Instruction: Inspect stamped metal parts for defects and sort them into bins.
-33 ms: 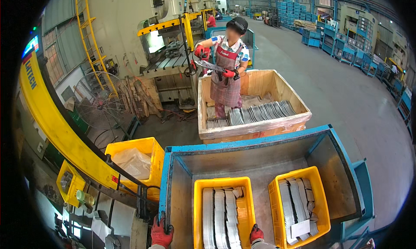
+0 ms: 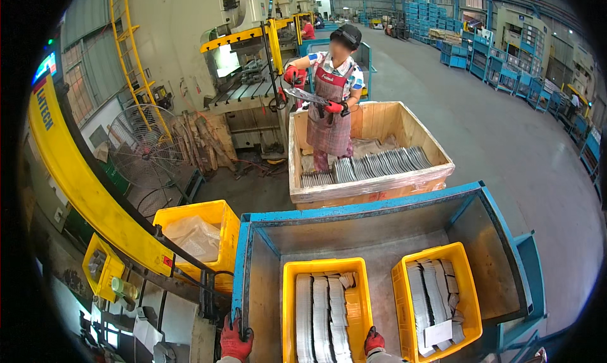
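Left hand [image 2: 236,342] fingers curled over blue bin wall [image 2: 243,281]; right hand [image 2: 374,340] fingers grip yellow crate [image 2: 325,266], its long axis toward 12 o'clock.

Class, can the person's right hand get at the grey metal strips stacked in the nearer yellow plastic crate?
Probably yes: the right hand rests on the yellow plastic crate rim, and the grey metal strips lie uncovered beside it.

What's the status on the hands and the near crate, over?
Left hand gloved, gripping blue bin wall. Right hand gloved, on near yellow crate rim. Crate full of stacked metal parts. Second crate alongside, apart.
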The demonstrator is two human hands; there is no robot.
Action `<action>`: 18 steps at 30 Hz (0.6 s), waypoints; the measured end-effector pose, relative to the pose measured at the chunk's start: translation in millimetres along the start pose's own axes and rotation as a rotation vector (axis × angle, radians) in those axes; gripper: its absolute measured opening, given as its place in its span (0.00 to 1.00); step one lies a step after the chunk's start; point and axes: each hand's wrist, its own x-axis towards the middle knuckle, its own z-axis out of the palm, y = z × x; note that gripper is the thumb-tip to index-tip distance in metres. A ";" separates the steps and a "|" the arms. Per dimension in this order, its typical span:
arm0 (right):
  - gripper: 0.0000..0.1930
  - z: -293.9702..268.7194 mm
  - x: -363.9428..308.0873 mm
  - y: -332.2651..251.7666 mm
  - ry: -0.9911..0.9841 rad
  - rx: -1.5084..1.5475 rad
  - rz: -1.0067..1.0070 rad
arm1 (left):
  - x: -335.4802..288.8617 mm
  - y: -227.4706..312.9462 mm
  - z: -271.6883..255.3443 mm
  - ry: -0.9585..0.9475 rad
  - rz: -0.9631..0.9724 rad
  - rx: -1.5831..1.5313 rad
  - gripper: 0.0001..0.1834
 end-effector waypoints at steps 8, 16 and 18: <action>0.32 -1.1 -1.1 -3.7 -0.024 0.000 0.037 | -1.2 4.0 -4.4 -0.002 -0.006 0.004 0.40; 0.32 0.9 0.9 -0.6 -0.024 -0.009 0.009 | -2.7 8.7 -8.7 -0.024 -0.023 -0.061 0.41; 0.31 1.0 0.5 -1.4 -0.007 0.024 0.049 | -3.0 8.3 -7.1 -0.025 -0.038 -0.057 0.41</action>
